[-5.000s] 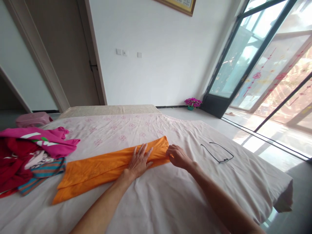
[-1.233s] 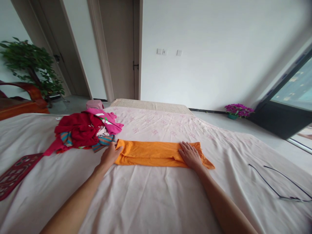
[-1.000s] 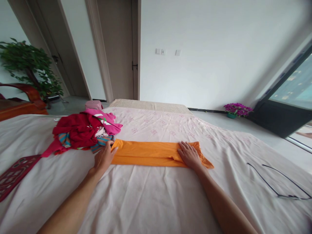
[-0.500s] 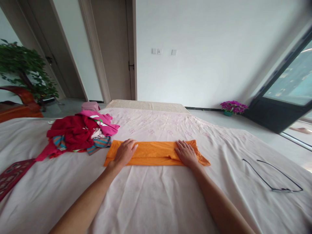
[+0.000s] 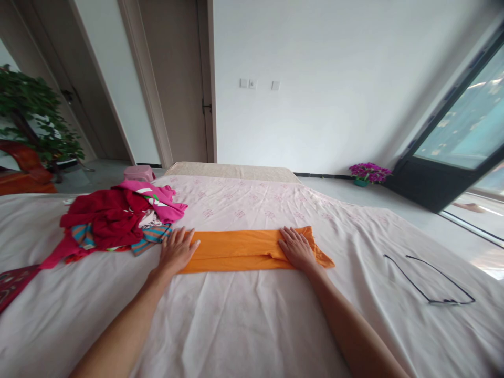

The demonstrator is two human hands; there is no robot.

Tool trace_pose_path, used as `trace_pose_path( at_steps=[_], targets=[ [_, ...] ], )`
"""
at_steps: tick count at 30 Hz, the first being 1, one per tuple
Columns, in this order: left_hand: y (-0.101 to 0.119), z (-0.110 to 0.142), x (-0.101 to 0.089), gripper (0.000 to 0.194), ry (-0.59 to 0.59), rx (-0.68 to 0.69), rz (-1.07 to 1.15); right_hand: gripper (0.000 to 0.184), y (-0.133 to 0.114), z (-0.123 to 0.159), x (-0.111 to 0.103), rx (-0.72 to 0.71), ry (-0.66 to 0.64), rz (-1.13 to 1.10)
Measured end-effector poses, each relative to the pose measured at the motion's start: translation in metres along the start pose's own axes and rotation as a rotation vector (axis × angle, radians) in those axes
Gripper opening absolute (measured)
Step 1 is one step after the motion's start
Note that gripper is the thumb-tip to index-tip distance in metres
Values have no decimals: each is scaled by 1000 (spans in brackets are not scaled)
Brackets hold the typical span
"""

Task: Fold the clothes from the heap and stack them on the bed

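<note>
Orange cloth (image 5: 236,251), folded into a long strip, lay flat on a pale sheet (image 5: 236,325) printed with small pink flowers. The left hand (image 5: 177,251) was palm down over the cloth's left end, hiding it, the fingers a little spread and the thumb out to the side. The right hand (image 5: 297,248) lay flat near the cloth's right end, fingers straight and slightly apart, with a loose corner of the cloth sticking out beyond the wrist. One long crease ran along the near half of the cloth, and a small pucker showed just beside the right hand.

Left of the cloth sat a heap of clothes: a red garment (image 5: 106,210), a pink shirt (image 5: 167,205) and a blue-and-brown striped piece (image 5: 151,237). The striped piece came right up to the left hand; whether they touched could not be told. Farther left of the cloth, a dark red piece (image 5: 16,283) ran out of view. Right of the cloth, well apart from it, glasses (image 5: 449,302) rested with their arms unfolded. Far beyond the cloth stood a pink stool (image 5: 139,173) and purple flowers (image 5: 370,171) in a green pot (image 5: 361,183).
</note>
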State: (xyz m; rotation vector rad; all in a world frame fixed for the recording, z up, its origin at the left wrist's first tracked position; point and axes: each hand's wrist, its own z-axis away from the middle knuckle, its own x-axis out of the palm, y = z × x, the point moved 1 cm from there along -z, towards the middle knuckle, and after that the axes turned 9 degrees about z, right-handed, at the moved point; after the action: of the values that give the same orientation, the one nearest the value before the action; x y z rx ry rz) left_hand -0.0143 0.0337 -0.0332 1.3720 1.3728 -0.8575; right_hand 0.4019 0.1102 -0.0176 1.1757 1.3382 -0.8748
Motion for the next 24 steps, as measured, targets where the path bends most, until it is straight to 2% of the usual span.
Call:
trace_pose_path(
  at_steps=[2,5,9,12,15,18,24],
  targets=[
    [-11,2,0,58,9,-47,-32,57,1,-1,0,-3,-23,3],
    [-14,6,1,59,55,-45,-65,57,0,-5,-4,-11,-98,15],
    [-9,8,2,54,143,77,-40,57,-18,-11,-14,15,-147,9],
    [-12,6,5,51,119,195,7,60,-43,-16,-20,-171,-113,-42],
    [-18,2,9,50,82,208,20,63,-53,-20,-18,-292,-134,-92],
    [-22,0,12,52,82,188,24,63,-34,-23,-12,-233,-162,-62],
    [-22,1,15,54,76,169,-24,65,43,-21,5,20,-188,38]
  ],
)
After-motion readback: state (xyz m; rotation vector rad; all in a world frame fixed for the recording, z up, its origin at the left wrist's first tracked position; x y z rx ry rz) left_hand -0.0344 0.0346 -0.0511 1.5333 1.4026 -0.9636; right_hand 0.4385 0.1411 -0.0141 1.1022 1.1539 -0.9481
